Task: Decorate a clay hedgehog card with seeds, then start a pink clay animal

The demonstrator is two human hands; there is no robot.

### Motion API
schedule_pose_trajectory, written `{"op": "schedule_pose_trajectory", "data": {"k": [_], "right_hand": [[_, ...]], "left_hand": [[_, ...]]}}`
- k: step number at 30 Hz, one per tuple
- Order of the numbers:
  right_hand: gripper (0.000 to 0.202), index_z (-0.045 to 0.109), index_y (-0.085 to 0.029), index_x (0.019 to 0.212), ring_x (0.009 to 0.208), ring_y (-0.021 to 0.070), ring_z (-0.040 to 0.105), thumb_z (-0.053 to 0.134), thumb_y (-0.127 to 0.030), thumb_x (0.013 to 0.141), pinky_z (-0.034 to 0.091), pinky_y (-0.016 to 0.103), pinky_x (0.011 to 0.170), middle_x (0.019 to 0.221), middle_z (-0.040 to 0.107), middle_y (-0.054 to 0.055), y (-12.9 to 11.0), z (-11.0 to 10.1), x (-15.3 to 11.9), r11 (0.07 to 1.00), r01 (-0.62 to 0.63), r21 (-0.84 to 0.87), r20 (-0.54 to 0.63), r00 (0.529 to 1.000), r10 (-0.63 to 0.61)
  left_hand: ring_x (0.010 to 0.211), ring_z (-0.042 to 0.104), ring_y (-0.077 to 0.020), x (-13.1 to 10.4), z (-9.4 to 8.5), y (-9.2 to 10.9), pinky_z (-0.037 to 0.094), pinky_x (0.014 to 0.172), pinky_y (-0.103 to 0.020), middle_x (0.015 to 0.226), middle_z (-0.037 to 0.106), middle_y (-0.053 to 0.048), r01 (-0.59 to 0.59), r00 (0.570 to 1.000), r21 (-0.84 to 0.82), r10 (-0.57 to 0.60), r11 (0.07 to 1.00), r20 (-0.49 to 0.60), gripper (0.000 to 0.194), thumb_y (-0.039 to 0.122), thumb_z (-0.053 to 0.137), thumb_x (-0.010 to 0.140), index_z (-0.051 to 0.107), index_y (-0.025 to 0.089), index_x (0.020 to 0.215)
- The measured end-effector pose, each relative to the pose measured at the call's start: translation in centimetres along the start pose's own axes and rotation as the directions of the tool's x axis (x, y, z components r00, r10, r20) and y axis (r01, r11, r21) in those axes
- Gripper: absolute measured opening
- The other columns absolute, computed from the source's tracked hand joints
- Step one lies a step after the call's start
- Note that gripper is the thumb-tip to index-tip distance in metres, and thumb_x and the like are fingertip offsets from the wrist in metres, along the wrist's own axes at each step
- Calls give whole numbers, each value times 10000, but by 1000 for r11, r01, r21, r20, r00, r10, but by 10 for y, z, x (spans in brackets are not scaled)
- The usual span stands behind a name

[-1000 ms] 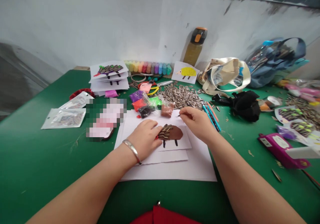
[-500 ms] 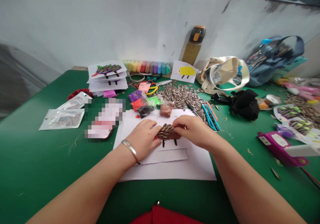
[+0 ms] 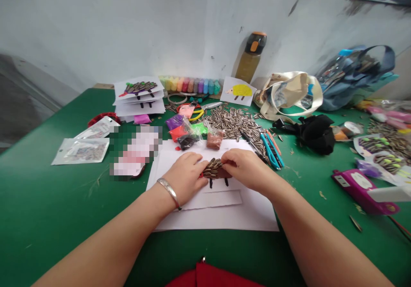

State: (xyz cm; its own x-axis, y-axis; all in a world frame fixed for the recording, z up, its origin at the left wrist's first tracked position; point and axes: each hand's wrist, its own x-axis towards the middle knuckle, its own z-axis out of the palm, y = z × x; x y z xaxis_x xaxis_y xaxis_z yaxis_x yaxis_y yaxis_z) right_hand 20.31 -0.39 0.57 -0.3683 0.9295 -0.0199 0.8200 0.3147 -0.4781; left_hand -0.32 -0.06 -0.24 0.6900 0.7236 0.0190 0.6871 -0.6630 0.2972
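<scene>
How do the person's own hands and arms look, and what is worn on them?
The left hand is ungloved, with a silver-coloured bracelet at the wrist. The right hand is ungloved too, with no bracelet visible. No sleeves show. Red cloth, probably clothing, appears at the bottom edge.

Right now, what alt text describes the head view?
A person's left hand rests on a paper picture partly covered in seeds, the right hand at its brown patch. Behind lie colourful packets and a seed heap on a green table.
</scene>
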Motion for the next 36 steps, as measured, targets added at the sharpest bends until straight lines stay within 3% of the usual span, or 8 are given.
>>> {"op": "schedule_pose_trajectory", "data": {"k": [17,23,28,36], "right_hand": [[136,588,-180,708,712,134,517,498,-104,777,321,237,629,739,615,11,-1,13,5,998,66,-11,38,997,-66],[46,601,-204,747,668,127,505,563,-210,772,304,236,584,726,606,-9,3,4,1,1000,-17,-15,12,1000,17],[147,643,-217,727,669,128,521,516,-192,796,309,245,590,720,635,-5,3,-6,-4,997,-56,-51,33,998,57],[200,639,-187,684,687,139,537,485,-178,813,318,250,607,725,648,26,-4,1,1,993,-47,-107,84,995,57]], "left_hand": [[917,494,-227,1,0,0,406,861,-373,984,550,-73,5,1000,-12,-5,1000,-1,212,258,589,821,598,177,1016],[946,493,-234,1,0,0,404,874,-368,1005,549,-87,8,1000,-2,-8,1000,7,225,258,606,811,602,157,1011],[953,490,-237,0,1,-1,405,877,-371,1033,550,-96,14,1000,0,-14,1000,12,270,266,608,814,595,151,1057],[946,489,-235,1,0,0,408,869,-372,1007,550,-81,13,1000,-10,-13,1000,6,222,252,603,812,598,167,1018]]}}
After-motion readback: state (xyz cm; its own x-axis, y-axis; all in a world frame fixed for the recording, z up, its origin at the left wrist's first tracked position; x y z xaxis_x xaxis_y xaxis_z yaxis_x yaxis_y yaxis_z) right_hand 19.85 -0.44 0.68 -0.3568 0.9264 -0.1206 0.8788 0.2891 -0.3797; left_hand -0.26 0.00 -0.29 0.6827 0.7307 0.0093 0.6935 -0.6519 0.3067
